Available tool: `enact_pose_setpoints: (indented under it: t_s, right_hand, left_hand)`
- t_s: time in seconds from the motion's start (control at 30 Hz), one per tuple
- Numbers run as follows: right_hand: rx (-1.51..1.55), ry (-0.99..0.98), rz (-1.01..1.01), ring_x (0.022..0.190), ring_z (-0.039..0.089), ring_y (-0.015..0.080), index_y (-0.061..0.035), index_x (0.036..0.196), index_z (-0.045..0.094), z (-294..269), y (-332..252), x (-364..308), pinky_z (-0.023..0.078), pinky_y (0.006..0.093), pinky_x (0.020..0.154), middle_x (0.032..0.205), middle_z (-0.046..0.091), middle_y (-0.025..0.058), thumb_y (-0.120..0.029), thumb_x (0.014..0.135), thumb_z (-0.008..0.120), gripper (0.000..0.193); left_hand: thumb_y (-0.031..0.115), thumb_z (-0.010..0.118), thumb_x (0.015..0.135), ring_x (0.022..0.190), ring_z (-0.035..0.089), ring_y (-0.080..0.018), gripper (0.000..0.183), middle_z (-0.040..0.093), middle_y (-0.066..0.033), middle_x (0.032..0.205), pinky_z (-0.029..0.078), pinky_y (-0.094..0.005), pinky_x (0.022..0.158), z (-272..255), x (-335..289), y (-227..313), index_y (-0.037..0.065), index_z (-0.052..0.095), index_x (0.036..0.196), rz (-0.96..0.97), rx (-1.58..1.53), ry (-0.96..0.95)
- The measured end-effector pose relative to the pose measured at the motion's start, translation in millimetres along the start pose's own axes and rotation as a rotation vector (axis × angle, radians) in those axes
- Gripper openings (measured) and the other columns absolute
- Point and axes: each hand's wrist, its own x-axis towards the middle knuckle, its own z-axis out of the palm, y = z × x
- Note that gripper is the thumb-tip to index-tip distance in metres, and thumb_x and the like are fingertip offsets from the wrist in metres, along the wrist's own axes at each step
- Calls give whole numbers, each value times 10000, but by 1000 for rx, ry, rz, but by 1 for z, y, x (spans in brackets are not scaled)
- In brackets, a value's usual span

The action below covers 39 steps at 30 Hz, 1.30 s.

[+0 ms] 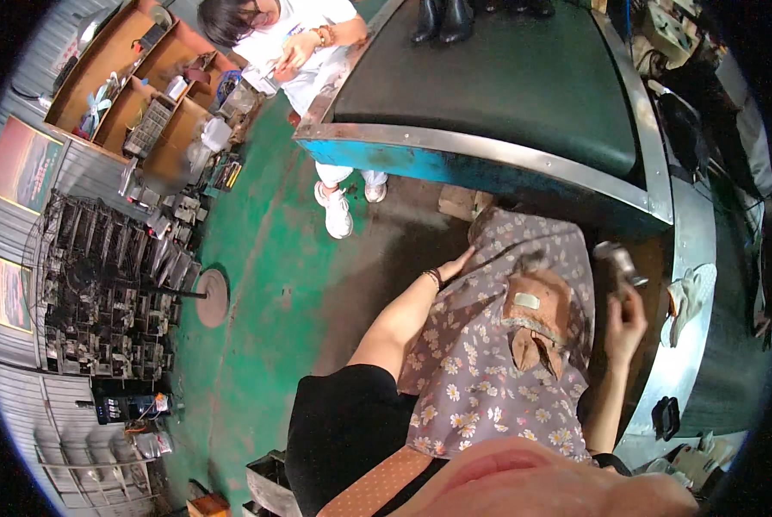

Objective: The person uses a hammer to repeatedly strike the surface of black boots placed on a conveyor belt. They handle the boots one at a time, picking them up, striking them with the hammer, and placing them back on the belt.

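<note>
A brown leather-like piece point(551, 302) with a pale rectangular patch lies on the lap of my grey daisy-print apron point(480, 379). Two pointed tan flaps stick out at its near end, and its far end looks dark and fuzzy. My left hand point(456, 265) rests along the apron's left side at the knee, fingers stretched out and partly hidden by the cloth. To the right of the lap, my right hand point(625, 326) is closed on a silver metal tool point(620, 262) with a rounded end. The tool is slightly blurred, so its exact kind is unclear.
Ahead stands a conveyor point(489, 95) with a dark belt, metal edges and black boots point(442, 21). A person point(304, 52) stands beyond its left corner. White gloves point(687, 302) lie on the metal ledge at right. A rack point(102, 284) and wooden shelf point(114, 99) stand left.
</note>
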Motion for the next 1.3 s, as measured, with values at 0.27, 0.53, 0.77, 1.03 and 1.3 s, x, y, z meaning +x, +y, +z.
enact_pose_setpoints:
  t_s: [0.27,0.53,0.77,1.03,1.3]
  right_hand:
    - [-877,467,221,984,668,299,-226,1269,615,-131,73,74,511,400,782,1116,692,102,-476,903,599,444]
    - [-1052,391,419,1027,624,348,-219,1253,634,-156,146,52,498,441,815,1174,648,131,-502,904,556,456]
    - [-1026,621,-243,1048,619,285,-164,1113,709,-130,118,67,493,382,879,1102,673,105,-192,908,643,217]
    - [-336,-37,-288,1062,581,302,-76,1100,678,55,21,91,453,389,927,1135,624,134,-140,888,641,224]
    - [-540,-376,-149,1291,416,398,-176,1399,454,172,64,84,364,485,1063,1391,453,207,-360,807,714,672]
  left_hand:
    - [778,567,732,1415,268,-298,1157,238,-194,1551,259,-374,1140,-11,-14,-58,-44,244,1479,-149,-195,-29]
    - [788,560,726,1420,257,-303,1166,235,-198,1551,256,-378,1142,-13,-8,-56,-48,248,1476,-156,-203,-29]
    - [796,554,721,1424,247,-306,1173,232,-202,1552,254,-382,1143,-14,-16,-49,-51,251,1474,-164,-217,7]
    - [805,547,715,1429,236,-311,1183,229,-206,1553,251,-386,1145,-9,-22,-42,-55,254,1471,-134,-232,40]
    - [815,540,709,1434,225,-315,1192,225,-211,1554,248,-391,1147,-14,-6,-3,-59,258,1469,17,-183,136]
